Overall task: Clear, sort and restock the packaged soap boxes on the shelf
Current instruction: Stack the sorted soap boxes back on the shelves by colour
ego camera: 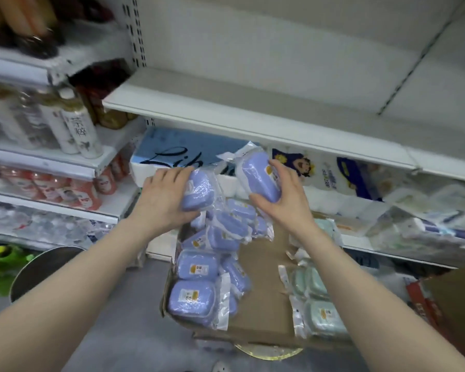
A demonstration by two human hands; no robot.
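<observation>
Carton (263, 304): brown cardboard, nearest, under both forearms.
Purple boxes (196, 265): bagged in clear plastic, piled along the carton's left side up to its far edge.
Green boxes (320, 315): bagged, along the carton's right edge.
Left hand (164, 200): above the carton's far left corner, fingers wrapped over the left box (199, 190), a purple bagged one.
Right hand (282, 200): above the carton's far edge, fingers and thumb gripping the right box (261, 178), purple, tilted, raised just beside the left one.
Tissue packs (172, 151): behind the hands, on the lower board.
Shelf (253, 122): white, front edge above the hands.
Bottles (75, 130): upright, far left bay.
</observation>
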